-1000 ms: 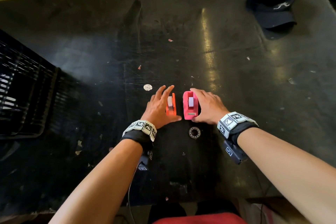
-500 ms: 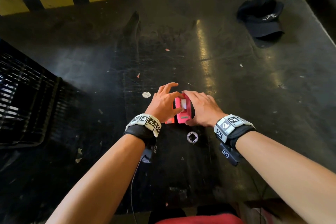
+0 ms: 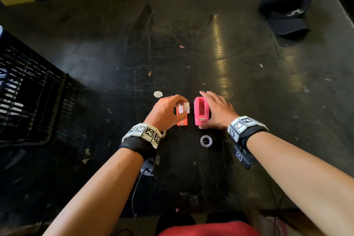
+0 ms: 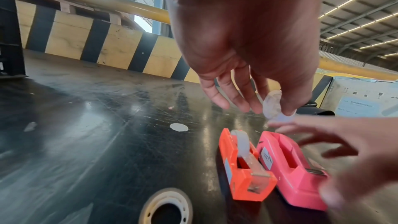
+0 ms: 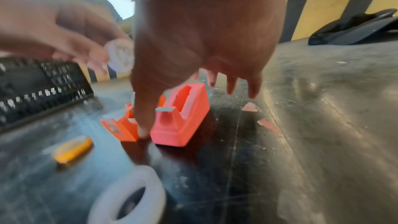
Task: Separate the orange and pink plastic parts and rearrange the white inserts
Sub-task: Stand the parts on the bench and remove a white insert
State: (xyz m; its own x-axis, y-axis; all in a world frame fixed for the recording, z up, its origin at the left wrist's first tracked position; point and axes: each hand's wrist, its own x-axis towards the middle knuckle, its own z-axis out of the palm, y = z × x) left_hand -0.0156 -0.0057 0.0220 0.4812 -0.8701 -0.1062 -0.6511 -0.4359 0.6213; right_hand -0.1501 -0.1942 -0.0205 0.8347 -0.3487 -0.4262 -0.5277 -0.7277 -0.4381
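Note:
The pink part [image 3: 200, 111] stands on the dark table with its slot empty. My right hand [image 3: 210, 110] holds it, thumb [image 5: 142, 117] down its left side and fingers along the far right side. Just to its left stands the orange part [image 3: 182, 120], with one white insert [image 4: 242, 142] still seated in it. A little above the orange part my left hand [image 3: 183, 104] pinches a second round white insert [image 3: 186, 107] between thumb and fingertips. The wrist views show that insert [image 4: 273, 106] [image 5: 120, 55] held clear of both parts.
A bearing-like ring [image 3: 206, 141] lies just in front of the pink part, and a cream ring [image 4: 168, 207] lies under my left wrist. A white round sticker [image 3: 158, 94] lies behind the left hand. A black crate [image 3: 28, 92] stands at the left, a dark cap [image 3: 285, 15] far right.
The white insert that sat in the pink part is now out of it. My left hand has carried it left, above the orange part. My right hand stays on the pink part.

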